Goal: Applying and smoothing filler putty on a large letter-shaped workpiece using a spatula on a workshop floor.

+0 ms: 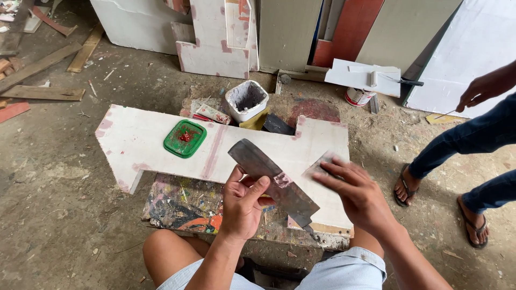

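My left hand [243,201] grips a wide grey metal scraper blade [271,180] smeared with pink putty, held flat above a white shaped board [156,145]. My right hand [355,190] holds a smaller grey scraper [321,164], blurred, its edge close to the big blade's right side. The board lies on a low paint-spattered stand [188,207] in front of my knees. A green lid [185,138] with red putty on it rests on the board's left part.
A white square tub [246,100] stands behind the board. Another person in jeans and sandals [473,161] stands at right, holding a thin tool. A paint can [359,96] under a white panel, leaning boards and wood scraps line the back and left.
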